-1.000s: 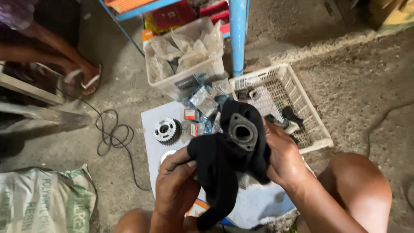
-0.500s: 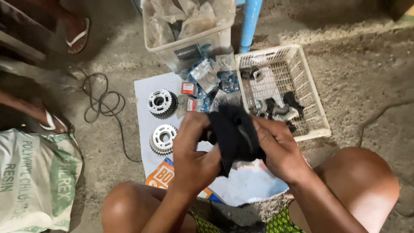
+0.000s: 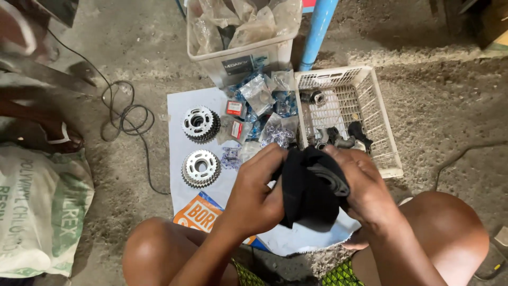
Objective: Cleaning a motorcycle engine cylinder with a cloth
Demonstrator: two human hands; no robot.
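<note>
Now my left hand (image 3: 256,193) and right hand (image 3: 365,188) both clamp a dark metal part (image 3: 330,182). Crumpled black cloth (image 3: 304,196) wraps it; only a grey ridged edge shows.

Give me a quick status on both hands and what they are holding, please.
Left hand and right hand both clamped on black cloth wrapped round a dark part. Two sprockets lie on the white sheet, apart. Nothing between hands.

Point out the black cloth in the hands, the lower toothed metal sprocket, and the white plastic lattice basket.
Black cloth (image 3: 307,198), head view, on its folded middle between both hands.
Lower toothed metal sprocket (image 3: 192,175), head view, on its silver face left of the centre hole.
White plastic lattice basket (image 3: 382,119), head view, on its right wall.
</note>
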